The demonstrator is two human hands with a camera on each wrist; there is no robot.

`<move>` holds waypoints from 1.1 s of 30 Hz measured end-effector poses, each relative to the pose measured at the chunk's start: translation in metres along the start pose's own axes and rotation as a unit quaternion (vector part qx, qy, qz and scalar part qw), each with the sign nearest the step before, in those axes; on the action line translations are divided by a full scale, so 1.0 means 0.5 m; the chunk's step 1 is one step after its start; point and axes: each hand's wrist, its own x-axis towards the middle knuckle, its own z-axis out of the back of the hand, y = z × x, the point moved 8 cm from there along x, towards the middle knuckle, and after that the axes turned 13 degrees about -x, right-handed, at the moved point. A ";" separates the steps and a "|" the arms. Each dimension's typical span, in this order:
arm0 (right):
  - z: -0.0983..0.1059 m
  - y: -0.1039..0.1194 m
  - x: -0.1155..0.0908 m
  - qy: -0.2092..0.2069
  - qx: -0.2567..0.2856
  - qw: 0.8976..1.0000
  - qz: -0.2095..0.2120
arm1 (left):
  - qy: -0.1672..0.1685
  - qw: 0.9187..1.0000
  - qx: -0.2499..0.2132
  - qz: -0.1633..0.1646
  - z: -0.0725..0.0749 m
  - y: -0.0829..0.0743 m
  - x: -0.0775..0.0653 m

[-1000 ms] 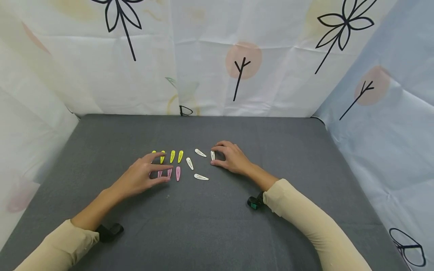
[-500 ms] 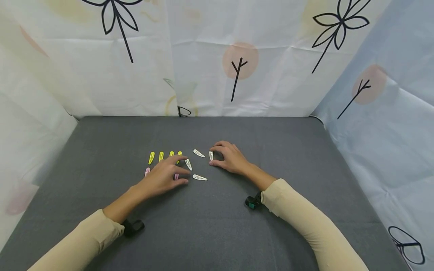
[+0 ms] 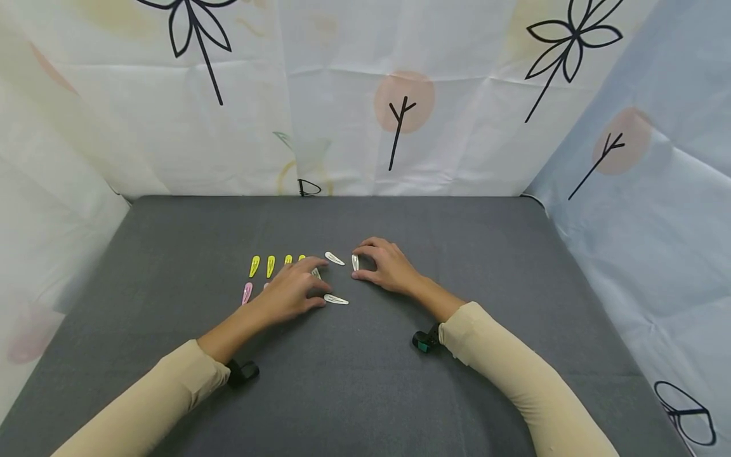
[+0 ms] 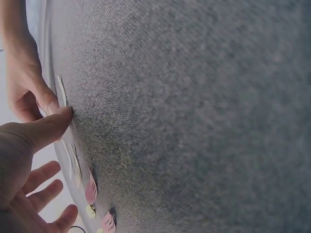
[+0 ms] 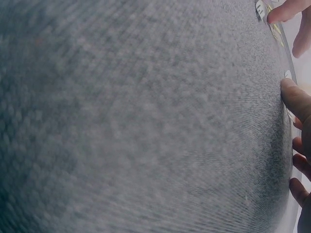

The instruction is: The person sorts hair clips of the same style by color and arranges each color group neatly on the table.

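In the head view my right hand (image 3: 389, 266) pinches a white snap hair clip (image 3: 355, 262) lengthwise between thumb and fingertips, low on the table. My left hand (image 3: 292, 292) reaches over the middle of the clips, fingers spread and thumb apart. Between its thumb and index finger shows part of another white hair clip (image 3: 316, 273). Right at the left thumb tip lies a third white hair clip (image 3: 337, 299). One more white clip (image 3: 334, 258) rests behind, between the two hands. The left wrist view shows the left fingers (image 4: 46, 196) parted and holding nothing.
Yellow hair clips (image 3: 254, 266) stand in a row left of the white ones. Pink hair clips (image 3: 247, 293) lie in front of them, mostly hidden by the left hand. All are on a grey cloth-covered table (image 3: 354, 381), with patterned white curtain (image 3: 342, 127) behind and at the sides.
My left hand has moved right, from over the pink and yellow clips to the white ones, uncovering the leftmost yellow and pink clips. The right hand stays at its white clip.
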 end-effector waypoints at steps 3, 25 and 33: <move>0.000 0.001 0.001 -0.002 0.000 1.000 0.000 | 0.003 1.000 -0.003 -0.004 -0.003 -0.001 0.003; -0.004 0.000 0.001 -0.002 -0.002 1.000 -0.002 | -0.026 0.999 0.028 0.005 0.002 -0.004 0.010; -0.004 -0.003 0.000 -0.004 -0.001 1.000 -0.002 | -0.018 0.998 0.051 0.027 -0.012 -0.006 -0.002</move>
